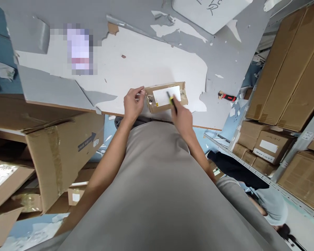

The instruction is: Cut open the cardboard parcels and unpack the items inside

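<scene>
A small flat cardboard package (183,99), wrapped in clear tape, lies near the table's front edge. A white label (161,96) with a small yellow mark covers much of its top. My left hand (134,104) pinches the package's left end between thumb and fingers. Closed around a slim black-and-yellow tool (171,100), my right hand (182,118) is over the package's right part. The tool's dark tip points at the label; motion blur hides its exact kind and whether it touches.
A red-and-black utility knife (227,96) lies on the table at right. Torn white paper (115,66) covers much of the grey tabletop (136,14). A white container (211,12) stands at the back. Large cartons (68,146) flank the left; a boxed shelf and another person (267,198) are right.
</scene>
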Demonstrator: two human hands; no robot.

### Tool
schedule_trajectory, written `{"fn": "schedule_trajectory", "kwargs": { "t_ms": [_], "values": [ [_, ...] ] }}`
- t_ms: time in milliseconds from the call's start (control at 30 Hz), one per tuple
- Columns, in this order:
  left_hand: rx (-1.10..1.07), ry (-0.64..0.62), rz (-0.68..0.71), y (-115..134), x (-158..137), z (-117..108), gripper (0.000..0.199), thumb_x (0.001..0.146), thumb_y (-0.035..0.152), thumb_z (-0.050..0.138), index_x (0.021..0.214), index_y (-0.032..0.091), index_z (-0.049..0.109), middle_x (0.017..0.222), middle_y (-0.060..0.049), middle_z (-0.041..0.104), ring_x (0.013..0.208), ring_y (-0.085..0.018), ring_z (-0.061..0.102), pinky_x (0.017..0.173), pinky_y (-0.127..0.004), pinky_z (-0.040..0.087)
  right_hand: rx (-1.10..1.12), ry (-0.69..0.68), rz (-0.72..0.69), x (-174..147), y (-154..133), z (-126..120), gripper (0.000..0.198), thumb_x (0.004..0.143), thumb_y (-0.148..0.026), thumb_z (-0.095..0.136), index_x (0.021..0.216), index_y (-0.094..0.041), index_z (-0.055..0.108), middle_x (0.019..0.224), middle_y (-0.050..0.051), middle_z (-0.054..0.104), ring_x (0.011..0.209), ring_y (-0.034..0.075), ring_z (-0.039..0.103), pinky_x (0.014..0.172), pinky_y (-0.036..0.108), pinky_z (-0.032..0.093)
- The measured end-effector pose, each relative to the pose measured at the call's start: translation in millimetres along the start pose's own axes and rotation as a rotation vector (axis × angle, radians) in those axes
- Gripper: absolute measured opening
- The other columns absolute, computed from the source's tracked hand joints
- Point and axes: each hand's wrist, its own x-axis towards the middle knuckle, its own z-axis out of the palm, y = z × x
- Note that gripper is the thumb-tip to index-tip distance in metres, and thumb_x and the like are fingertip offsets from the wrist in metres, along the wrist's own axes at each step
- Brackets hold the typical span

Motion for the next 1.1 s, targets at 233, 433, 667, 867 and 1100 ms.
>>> {"fn": "schedule_trajectory", "kwargs": {
  "t_ms": [233, 433, 667, 867, 1100],
  "values": [
    [0.057, -0.036, -0.009, -2, -14, 11, 0.084, 0.098, 0.053, 0.079, 0.175, 0.026, 0.060, 0.157, -0.017, 0.072, 0.124, -0.031, 0.082, 0.103, -0.041, 0.072, 0.222, 0.267, 0.174, 56, 85, 14, 0.054, 0.120, -0.054, 0.045, 0.157, -0.019, 0.065, 0.142, 0.024, 0.082, 0.132, 0.041, 0.078, 0.113, 0.056, 0.062],
    [0.098, 0.027, -0.011, -1, -2, -7, 0.072, 0.096, 0.041, 0.074, 0.166, 0.027, 0.070, 0.154, -0.014, 0.078, 0.137, -0.032, 0.080, 0.111, -0.041, 0.070, 0.254, 0.180, 0.183, 50, 75, 30, 0.044, 0.122, -0.042, 0.046, 0.154, -0.020, 0.065, 0.140, 0.020, 0.084, 0.131, 0.036, 0.080, 0.112, 0.049, 0.062],
    [0.019, 0.000, -0.016, -1, 0, -15, 0.071, 0.096, 0.052, 0.083, 0.159, 0.024, 0.070, 0.156, -0.017, 0.079, 0.144, -0.035, 0.078, 0.112, -0.045, 0.071, 0.013, 0.092, -0.085, 27, 43, 2, 0.060, 0.128, -0.048, 0.026, 0.176, -0.027, 0.053, 0.168, 0.016, 0.070, 0.141, 0.034, 0.075, 0.108, 0.041, 0.062],
    [0.021, 0.049, -0.040, -3, -15, -3, 0.060, 0.101, 0.053, 0.081, 0.154, 0.031, 0.062, 0.159, -0.013, 0.077, 0.130, -0.031, 0.085, 0.101, -0.041, 0.075, -0.424, -0.182, -0.419, 50, -4, -25, 0.056, 0.127, -0.034, 0.031, 0.177, -0.024, 0.053, 0.151, 0.020, 0.077, 0.121, 0.034, 0.079, 0.095, 0.038, 0.057],
    [0.092, 0.083, -0.008, 0, -18, 3, 0.049, 0.104, 0.041, 0.074, 0.152, 0.031, 0.067, 0.156, -0.010, 0.078, 0.125, -0.029, 0.085, 0.098, -0.038, 0.075, -0.568, -0.208, -0.609, 77, -27, -20, 0.048, 0.124, -0.029, 0.036, 0.158, -0.017, 0.067, 0.139, 0.025, 0.080, 0.121, 0.038, 0.079, 0.103, 0.051, 0.056]
  ]
}}
